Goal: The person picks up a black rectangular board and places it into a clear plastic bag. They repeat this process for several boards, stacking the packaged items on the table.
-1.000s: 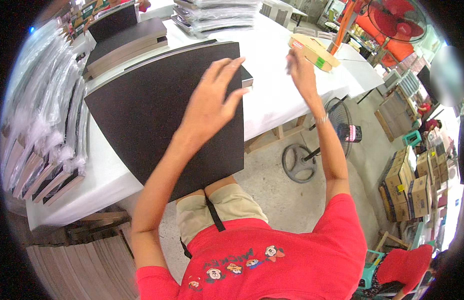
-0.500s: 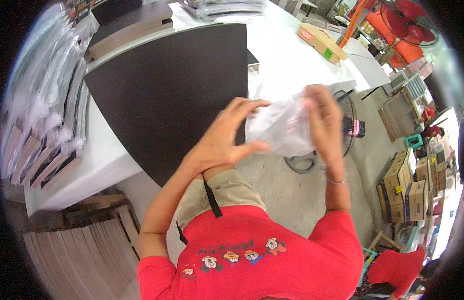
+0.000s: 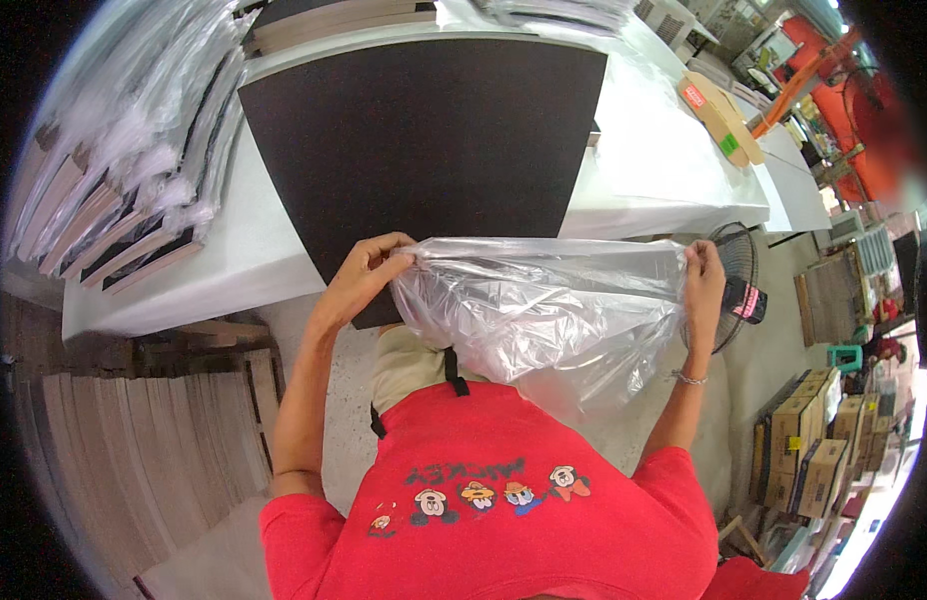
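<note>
Surface: white table (image 3: 644, 150), edges bowed by the lens. A large black board (image 3: 424, 150) lies flat on it, near corner overhanging the table's front edge. Left of the board: a row of bagged dark panels (image 3: 114, 190). Right of the board, at the table's far end: a flat cardboard piece (image 3: 722, 118). Beyond the table's right end: a floor fan (image 3: 736, 290) on bare concrete, cardboard boxes (image 3: 809, 450) farther right.

Clear plastic bag (image 3: 534, 310): thin, crinkled, translucent, stretched wide in the air just in front of the board's near corner, sagging below its top edge.

Left hand (image 3: 369, 270): fingers pinched closed on the bag's left upper corner. Right hand (image 3: 704, 275): closed on the right upper corner.
</note>
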### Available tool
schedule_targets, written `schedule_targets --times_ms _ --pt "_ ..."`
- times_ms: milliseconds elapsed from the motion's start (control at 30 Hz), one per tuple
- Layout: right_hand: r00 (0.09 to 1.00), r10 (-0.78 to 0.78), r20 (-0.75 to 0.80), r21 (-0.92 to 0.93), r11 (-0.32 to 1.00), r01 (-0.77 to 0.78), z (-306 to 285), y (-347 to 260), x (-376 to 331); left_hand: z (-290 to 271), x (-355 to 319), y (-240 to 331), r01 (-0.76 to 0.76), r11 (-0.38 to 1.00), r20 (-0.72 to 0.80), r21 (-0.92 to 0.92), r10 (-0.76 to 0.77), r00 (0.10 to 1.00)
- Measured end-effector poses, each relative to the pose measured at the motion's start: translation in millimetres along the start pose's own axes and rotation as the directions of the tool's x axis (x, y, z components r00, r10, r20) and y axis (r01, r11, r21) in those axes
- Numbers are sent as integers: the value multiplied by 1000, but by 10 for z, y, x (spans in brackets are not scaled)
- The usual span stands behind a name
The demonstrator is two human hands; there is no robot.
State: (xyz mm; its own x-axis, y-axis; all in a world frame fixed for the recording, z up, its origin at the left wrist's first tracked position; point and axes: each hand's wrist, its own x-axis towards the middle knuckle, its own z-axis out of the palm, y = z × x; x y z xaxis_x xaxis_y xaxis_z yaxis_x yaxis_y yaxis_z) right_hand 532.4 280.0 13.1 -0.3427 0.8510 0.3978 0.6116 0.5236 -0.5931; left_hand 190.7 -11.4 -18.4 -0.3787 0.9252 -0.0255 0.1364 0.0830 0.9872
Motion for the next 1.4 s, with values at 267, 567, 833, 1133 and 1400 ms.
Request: schedule_targets --times_ms 267,567,833,1133,1400 --pt "993 98 69 205 973 -111 939 88 -472 54 34 -377 -40 999 -483 -8 31 875" --pt "962 -7 274 417 902 -112 2311 -167 -929 549 -55 -2198 -274 367 -1 889 599 800" --pt "932 157 327 509 802 -313 2412 -215 -1017 449 -156 -2454 -406 134 360 904 276 891" --pt "951 85 296 523 819 -236 2637 -30 -1068 383 -105 -2389 -366 201 353 909 95 931" --pt "928 -63 366 480 867 -131 2538 53 -978 465 -138 -2508 -370 100 336 924 249 908"
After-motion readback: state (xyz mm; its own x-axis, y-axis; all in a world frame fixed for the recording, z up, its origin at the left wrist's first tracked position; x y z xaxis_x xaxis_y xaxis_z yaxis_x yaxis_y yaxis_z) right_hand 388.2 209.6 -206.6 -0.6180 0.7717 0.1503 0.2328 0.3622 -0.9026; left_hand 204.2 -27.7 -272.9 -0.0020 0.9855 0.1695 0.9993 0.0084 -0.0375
